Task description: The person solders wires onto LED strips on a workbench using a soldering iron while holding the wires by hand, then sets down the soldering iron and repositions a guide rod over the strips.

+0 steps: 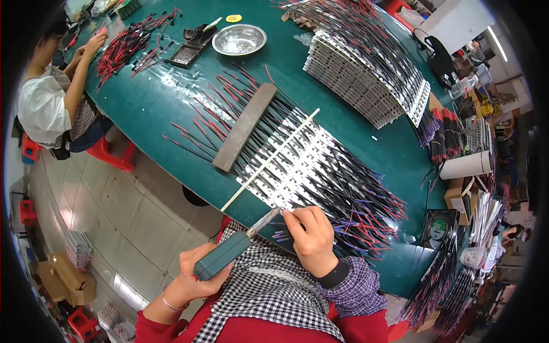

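Observation:
My left hand (200, 270) is wrapped round the dark green handle of a soldering iron (222, 256). Its metal tip meets the lower corner of a white sheet of small circuit boards (297, 166) lying on the table. Right at that tip, my right hand (313, 237) pinches what looks like a thin wire, mostly hidden by the fingers. Rows of black wires (354, 200) with red and blue ends fan out from the sheet on both sides. Across the far-left wires rests a grey bar (246, 127). A thin pale stick (271, 159) lies over the boards.
Beyond stand a tall stack of wired board sheets (357, 80), a metal bowl (239, 40) and a dark holder (194, 44). At the far left a person (48, 108) handles red and black wires (128, 48). A black round-faced object (439, 228) sits at the right edge.

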### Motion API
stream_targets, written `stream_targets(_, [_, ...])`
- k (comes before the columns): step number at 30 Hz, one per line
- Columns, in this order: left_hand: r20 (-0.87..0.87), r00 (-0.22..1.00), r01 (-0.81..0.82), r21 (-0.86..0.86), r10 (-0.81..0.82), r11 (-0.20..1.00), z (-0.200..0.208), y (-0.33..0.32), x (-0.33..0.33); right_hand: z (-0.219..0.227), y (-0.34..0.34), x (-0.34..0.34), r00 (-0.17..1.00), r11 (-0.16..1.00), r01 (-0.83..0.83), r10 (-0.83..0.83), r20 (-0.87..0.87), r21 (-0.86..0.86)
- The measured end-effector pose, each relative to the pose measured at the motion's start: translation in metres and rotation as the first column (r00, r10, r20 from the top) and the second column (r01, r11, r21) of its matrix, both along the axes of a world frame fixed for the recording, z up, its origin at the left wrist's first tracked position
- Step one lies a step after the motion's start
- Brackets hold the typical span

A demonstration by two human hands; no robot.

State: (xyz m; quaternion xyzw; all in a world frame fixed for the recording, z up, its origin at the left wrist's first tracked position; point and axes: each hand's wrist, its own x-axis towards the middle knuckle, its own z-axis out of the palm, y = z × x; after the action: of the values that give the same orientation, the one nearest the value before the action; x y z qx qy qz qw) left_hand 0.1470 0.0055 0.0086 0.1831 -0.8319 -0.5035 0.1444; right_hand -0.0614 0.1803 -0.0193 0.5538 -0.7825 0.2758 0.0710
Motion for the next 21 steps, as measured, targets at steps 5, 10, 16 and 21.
stream_targets(5, [0.014, 0.999, 0.029, 0.022, -0.029, 0.999, 0.003, -0.004, -0.001, 0.001, -0.001, -0.001, 1.0, 1.0, 0.0, 0.0, 0.011, -0.003])
stream_targets(10, [0.029, 0.999, 0.038, 0.036, -0.039, 0.999, 0.006, -0.008, -0.002, 0.003, -0.002, -0.001, 1.0, 1.0, -0.004, 0.004, 0.024, 0.01])
stream_targets(16, [-0.005, 1.0, 0.005, -0.035, -0.005, 0.999, 0.011, -0.017, 0.003, 0.005, -0.001, -0.001, 0.999, 1.0, -0.008, 0.007, 0.044, 0.022])
stream_targets(21, [0.114, 0.937, -0.33, 0.597, 0.329, 0.732, 0.026, -0.03, -0.006, 0.005, -0.001, -0.003, 0.999, 1.0, -0.008, 0.007, 0.032, 0.021])
